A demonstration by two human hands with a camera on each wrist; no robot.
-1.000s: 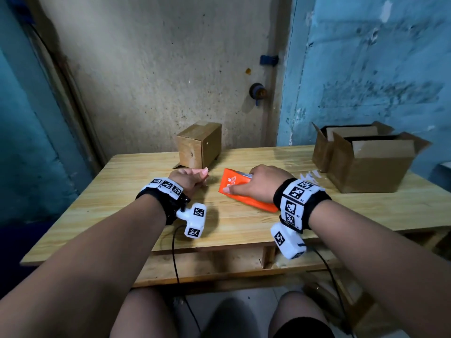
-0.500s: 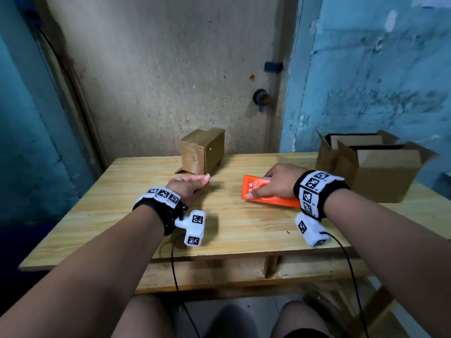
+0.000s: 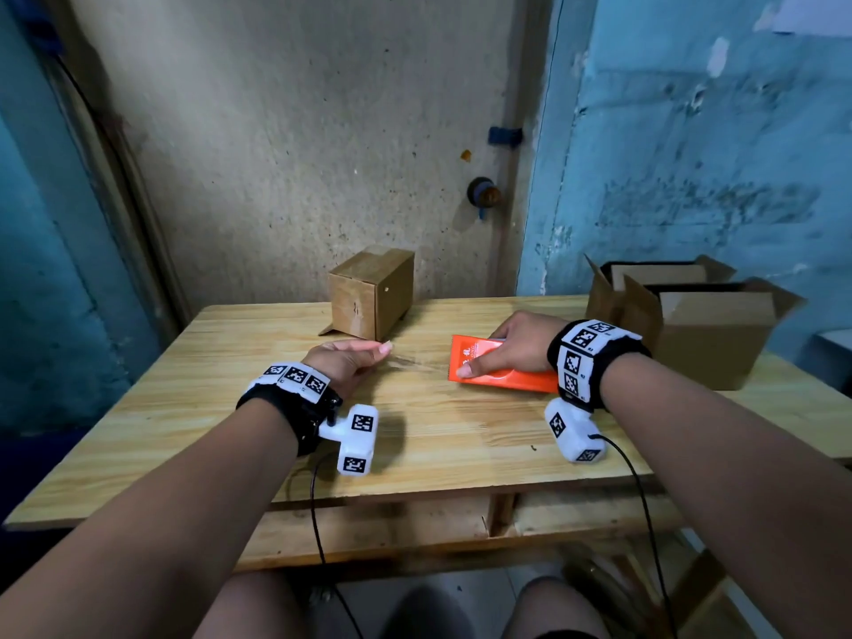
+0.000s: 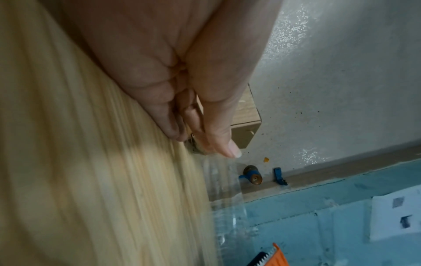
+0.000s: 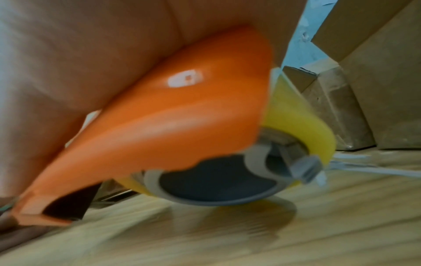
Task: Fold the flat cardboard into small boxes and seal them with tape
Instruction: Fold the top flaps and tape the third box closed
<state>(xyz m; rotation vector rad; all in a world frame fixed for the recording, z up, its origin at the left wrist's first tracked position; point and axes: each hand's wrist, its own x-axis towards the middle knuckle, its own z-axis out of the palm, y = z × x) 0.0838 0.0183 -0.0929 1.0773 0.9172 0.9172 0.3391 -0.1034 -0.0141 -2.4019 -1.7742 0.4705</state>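
A small folded cardboard box (image 3: 371,292) stands upright at the table's far middle, also seen behind the fingers in the left wrist view (image 4: 247,115). My left hand (image 3: 369,353) lies just in front of it and pinches the free end of a clear tape strip (image 4: 225,194) between thumb and fingertips (image 4: 230,149). The strip runs right to an orange tape dispenser (image 3: 479,362), which my right hand (image 3: 509,345) grips from above, thumb on its near side. The right wrist view shows the dispenser (image 5: 182,126) low over the wood with its yellowish tape roll (image 5: 296,122).
Two larger open cardboard boxes (image 3: 710,334) stand at the table's right rear. The wooden table (image 3: 184,408) ends against a plaster wall; its front edge is near my knees. Cables hang from both wrist cameras.
My right hand has slid the dispenser to the right, away from my left hand, and tape now spans the gap. The left hand has stayed near the small box.
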